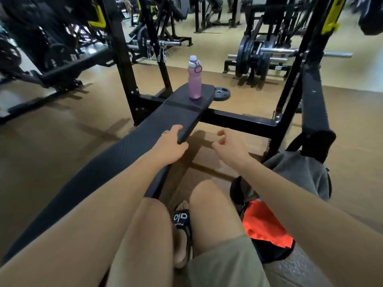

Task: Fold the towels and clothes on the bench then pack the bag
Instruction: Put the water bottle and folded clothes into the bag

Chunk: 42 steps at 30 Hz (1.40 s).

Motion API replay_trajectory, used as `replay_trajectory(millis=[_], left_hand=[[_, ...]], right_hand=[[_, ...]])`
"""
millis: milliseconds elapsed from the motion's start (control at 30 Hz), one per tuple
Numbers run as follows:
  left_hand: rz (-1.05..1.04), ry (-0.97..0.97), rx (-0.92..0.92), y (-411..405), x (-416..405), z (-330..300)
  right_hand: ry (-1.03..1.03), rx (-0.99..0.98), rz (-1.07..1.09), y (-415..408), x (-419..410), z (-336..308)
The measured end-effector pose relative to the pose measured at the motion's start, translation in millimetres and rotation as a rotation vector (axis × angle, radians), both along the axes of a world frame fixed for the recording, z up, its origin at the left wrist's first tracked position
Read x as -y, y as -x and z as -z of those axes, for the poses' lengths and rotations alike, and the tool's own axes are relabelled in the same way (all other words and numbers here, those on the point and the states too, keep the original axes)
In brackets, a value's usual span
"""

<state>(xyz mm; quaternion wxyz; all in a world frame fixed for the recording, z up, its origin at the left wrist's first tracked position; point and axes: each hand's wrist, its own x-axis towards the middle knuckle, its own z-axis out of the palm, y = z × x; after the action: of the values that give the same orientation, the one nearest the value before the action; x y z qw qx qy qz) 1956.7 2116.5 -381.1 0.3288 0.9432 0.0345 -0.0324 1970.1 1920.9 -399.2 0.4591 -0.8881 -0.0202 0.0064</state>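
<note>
A person sits astride a long black bench (116,162) in a gym, both bare arms stretched forward. The left hand (170,145) grips the bench's right edge, fingers on the top and thumb curled under the padding. The right hand (226,143) hangs in the air just beside it, off the bench and over the floor, fingers loosely curled and holding nothing.

The bench runs away from the person, its long axis slanting up and to the right, and at its far end a pink water bottle (194,79) stands upright, well beyond both hands. No towels or clothes lie on the padding that shows. The cloth is down at the person's right: a black bag (275,250) on the floor beside the right knee, open, with an orange garment (263,222) in its mouth and a grey cloth (300,172) heaped at its far side.

The folding looks finished, and the bottle appears to be the last thing unpacked. It lies straight ahead along the bench; the left hand is slightly nearer but busy bracing, so the free right hand seems the likelier to reach, with the bag on that same side.
</note>
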Motion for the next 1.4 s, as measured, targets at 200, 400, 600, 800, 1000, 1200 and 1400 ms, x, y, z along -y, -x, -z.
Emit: replay_trajectory(millis=[200, 400, 600, 800, 1000, 1200, 1400], left_hand=[[-0.055, 0.013, -0.037, -112.8, -20.6, 51.6], [-0.035, -0.339, -0.085, -235.6, -39.7, 123.7], [0.043, -0.554, 0.105, -319.0, -48.3, 196.6], [0.041, -0.490, 0.195, -381.6, -48.2, 197.7], [0.028, -0.481, 0.206, -379.9, -48.0, 197.6], [0.026, -0.477, 0.216, -379.0, -46.3, 197.7], [0.052, -0.465, 0.214, -375.4, -45.5, 197.9]], right_hand=[[0.049, -0.068, 0.016, -116.0, -38.7, 34.0], [-0.009, -0.145, 0.039, -259.4, -65.7, 79.2], [-0.128, -0.105, -0.014, -388.9, -90.7, 130.1], [-0.264, -0.065, 0.161, -493.5, -126.1, 158.3], [-0.189, 0.049, 0.271, -543.9, -144.4, 156.2], [-0.165, 0.091, 0.239, -541.4, -148.9, 157.1], [-0.191, -0.004, 0.191, -483.2, -135.4, 146.7]])
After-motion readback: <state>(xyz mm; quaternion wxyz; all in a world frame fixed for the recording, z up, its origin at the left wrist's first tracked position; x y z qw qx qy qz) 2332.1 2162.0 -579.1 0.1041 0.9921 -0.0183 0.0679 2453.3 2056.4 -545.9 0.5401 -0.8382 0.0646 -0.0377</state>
